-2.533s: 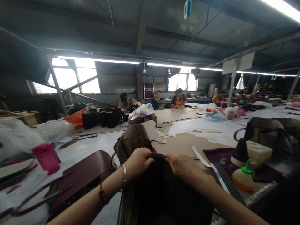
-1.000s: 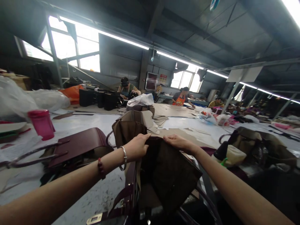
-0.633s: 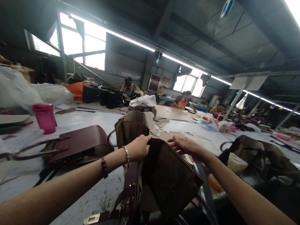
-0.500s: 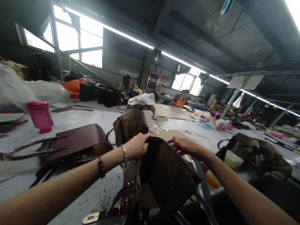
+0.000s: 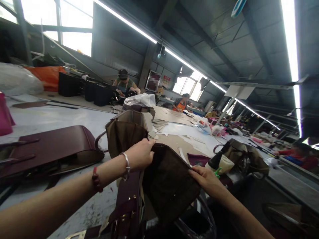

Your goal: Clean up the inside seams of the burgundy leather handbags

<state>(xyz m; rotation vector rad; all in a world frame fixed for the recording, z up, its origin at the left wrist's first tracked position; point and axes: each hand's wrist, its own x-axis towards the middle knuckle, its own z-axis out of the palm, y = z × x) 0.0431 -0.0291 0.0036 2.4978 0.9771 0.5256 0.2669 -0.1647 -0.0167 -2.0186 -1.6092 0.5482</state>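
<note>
A dark maroon handbag with a brown lining point(image 5: 171, 182) stands open in front of me, its strap and metal fittings at the lower left. My left hand point(image 5: 141, 154) is closed on the bag's top edge at the far left corner. My right hand point(image 5: 206, 177) pinches the rim on the right side, thumb on the inside. Just beyond my left hand stands another open brown-lined bag point(image 5: 124, 132). To the left, a maroon handbag point(image 5: 57, 146) lies on its side with its handles toward the left. The front bag's underside is out of view.
A cream bottle point(image 5: 225, 164) and another brown-lined bag point(image 5: 245, 154) are at the right. Cut card pieces point(image 5: 171, 142) lie ahead on the white table point(image 5: 97, 116). A pink cup point(image 5: 5, 114) stands far left. Co-workers point(image 5: 180, 103) sit beyond.
My view has swung right. My right hand has slid along the bag's rim toward the near right corner and now pinches it. My left hand has kept its hold on the far corner.
</note>
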